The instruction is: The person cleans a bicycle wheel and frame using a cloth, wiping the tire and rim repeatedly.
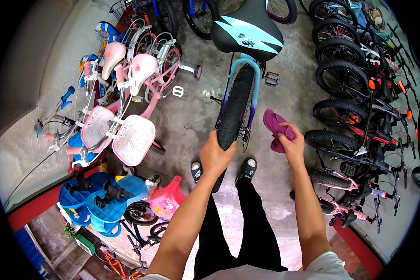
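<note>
Straight ahead stands a bicycle with a black and light-blue saddle (248, 31) and a frame fading from light blue to purple (255, 88). Its knobby black rear tire (237, 100) points toward me. My left hand (215, 154) is closed around the near part of that tire, the fingers partly hidden behind it. To the right of the wheel, my right hand (291, 142) grips a crumpled purple cloth (274, 122), held apart from the bicycle. A pedal (272, 79) sticks out on the frame's right side.
Pink children's bicycles with white baskets (134, 139) crowd the left. Nearer on that side are blue plastic ride-on toys (108, 205) and a pink-red plastic seat (168, 198). A row of bicycles with black tires (343, 79) lines the right. My feet stand on the concrete floor (186, 126).
</note>
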